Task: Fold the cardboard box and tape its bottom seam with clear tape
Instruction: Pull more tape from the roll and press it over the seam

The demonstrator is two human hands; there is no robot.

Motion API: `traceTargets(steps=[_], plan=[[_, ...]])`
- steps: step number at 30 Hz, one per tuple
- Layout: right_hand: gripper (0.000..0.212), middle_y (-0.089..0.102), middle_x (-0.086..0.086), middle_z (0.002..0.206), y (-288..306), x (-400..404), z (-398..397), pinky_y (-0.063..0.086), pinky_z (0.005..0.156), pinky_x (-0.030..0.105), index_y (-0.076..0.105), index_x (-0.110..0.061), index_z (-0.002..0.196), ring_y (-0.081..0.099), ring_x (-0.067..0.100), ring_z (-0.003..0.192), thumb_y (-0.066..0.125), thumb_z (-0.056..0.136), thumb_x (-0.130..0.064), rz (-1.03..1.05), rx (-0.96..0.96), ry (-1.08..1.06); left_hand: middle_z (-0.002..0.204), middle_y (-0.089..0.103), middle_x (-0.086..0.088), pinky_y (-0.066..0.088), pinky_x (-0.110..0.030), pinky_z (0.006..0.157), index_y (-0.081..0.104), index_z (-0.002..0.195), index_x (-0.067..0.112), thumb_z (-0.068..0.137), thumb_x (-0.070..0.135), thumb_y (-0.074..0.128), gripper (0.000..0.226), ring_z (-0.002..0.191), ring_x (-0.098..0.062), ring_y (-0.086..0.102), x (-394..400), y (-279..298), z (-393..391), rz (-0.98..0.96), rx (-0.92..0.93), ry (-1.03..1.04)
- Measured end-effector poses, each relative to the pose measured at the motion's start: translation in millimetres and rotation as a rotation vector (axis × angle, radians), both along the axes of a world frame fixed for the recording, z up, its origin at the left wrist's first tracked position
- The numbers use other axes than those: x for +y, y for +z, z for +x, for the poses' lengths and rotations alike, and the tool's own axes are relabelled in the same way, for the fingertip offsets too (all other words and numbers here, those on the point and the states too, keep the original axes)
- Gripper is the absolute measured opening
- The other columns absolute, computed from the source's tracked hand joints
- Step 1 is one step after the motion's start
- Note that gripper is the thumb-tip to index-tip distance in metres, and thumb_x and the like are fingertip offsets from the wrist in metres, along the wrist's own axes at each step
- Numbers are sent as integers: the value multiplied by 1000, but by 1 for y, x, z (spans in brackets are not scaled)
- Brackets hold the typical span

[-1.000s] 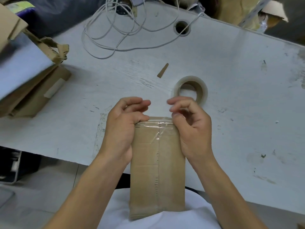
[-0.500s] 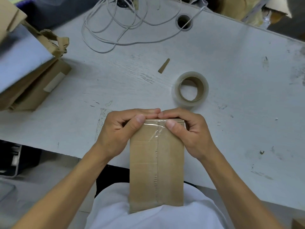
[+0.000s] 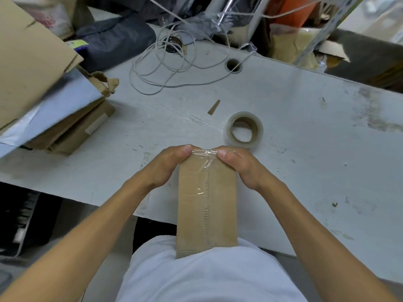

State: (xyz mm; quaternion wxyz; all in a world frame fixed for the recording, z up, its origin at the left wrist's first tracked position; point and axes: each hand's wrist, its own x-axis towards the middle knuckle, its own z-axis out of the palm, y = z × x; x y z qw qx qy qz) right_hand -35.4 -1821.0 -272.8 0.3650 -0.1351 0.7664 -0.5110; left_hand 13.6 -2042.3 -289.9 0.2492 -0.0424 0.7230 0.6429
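Both the left hand [image 3: 165, 168] and right hand [image 3: 244, 166] gripped the far end of the cardboard box [image 3: 207, 205], thumbs pressing clear tape [image 3: 204, 154], the tape roll [image 3: 243, 130] just beyond.

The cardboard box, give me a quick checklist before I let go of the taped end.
1. Tape strip wraps over the far end of the box: ok.
2. Tape lies flat there: not ok, it is wrinkled.
3. Left hand and right hand grip the far corners: ok.
4. Tape along the middle seam: ok, a sheen shows.
5. Far face stuck down: cannot tell.
6. Tape roll close by on the table: ok.
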Motion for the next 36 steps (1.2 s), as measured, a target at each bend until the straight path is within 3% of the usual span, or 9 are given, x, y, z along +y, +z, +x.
traceTargets(steps=[2, 6, 13, 17, 20, 22, 25, 30, 36], plan=[[47, 69, -8, 102, 3, 1, 3, 47, 89, 32, 68, -10, 108, 63, 4, 98, 53, 88, -50, -4, 12, -64, 121, 70, 6, 47, -39, 104, 67, 119, 28, 86, 52, 51, 43, 117, -11, 62, 3, 6, 4, -38, 108, 151], [28, 71, -3, 116, 8, 0, 20, 50, 93, 25, 70, -13, 116, 64, 6, 110, 65, 88, -16, -191, 138, -303, 106, 75, -3, 52, -28, 88, 72, 107, 12, 90, 7, 65, 19, 104, -17, 68, 15, 23, 17, -1, 321, 299], [18, 75, -3, 95, 13, 2, 39, 55, 75, 21, 75, -8, 105, 70, 7, 88, 73, 87, -13, -200, 44, -350, 93, 76, 0, 56, -26, 76, 76, 97, 14, 75, 11, 79, 23, 88, -15, 71, 23, 20, 35, 84, 265, 351], [23, 77, 1, 99, 17, 6, 33, 53, 80, 19, 75, -8, 110, 71, 8, 92, 70, 90, -19, -117, -11, -277, 81, 75, 5, 52, -18, 67, 75, 93, 7, 81, 4, 75, 12, 76, -7, 69, 21, 20, 32, 86, 231, 309], [26, 76, 3, 104, 18, 5, 34, 53, 84, 21, 75, -12, 110, 71, 10, 96, 67, 93, -29, -61, -13, -222, 65, 66, 15, 45, -10, 60, 72, 72, 23, 87, 16, 68, 18, 63, 2, 61, 20, 24, 33, 32, 210, 230], [35, 75, -3, 101, 23, 3, 39, 52, 85, 24, 75, -20, 107, 69, 8, 96, 64, 89, -48, 26, 2, -187, 65, 66, 17, 45, -10, 62, 69, 66, 30, 87, 31, 63, 22, 65, 3, 60, 20, 25, 35, -20, 181, 183], [64, 65, -12, 124, 35, 6, 52, 49, 98, 34, 62, -32, 124, 61, 11, 117, 62, 76, -73, 253, 116, -248, 85, 72, 11, 51, -20, 71, 72, 90, 21, 84, 37, 66, 19, 79, -4, 66, 18, 24, 36, -89, 222, 213], [121, 50, -10, 136, 52, 3, 88, 47, 101, 35, 18, -38, 150, 55, 13, 120, 87, 52, -61, 274, 129, -265, 101, 73, 8, 52, -21, 80, 72, 105, 24, 84, 23, 69, 21, 90, -7, 67, 18, 34, 32, -154, 384, 202], [110, 61, -7, 128, 46, 2, 93, 51, 96, 41, 46, -31, 139, 60, 15, 113, 72, 45, -82, 447, 129, -369, 104, 68, 14, 50, -23, 86, 67, 116, 29, 90, 22, 66, 26, 95, 1, 62, 14, 34, 37, -293, 418, 272]])
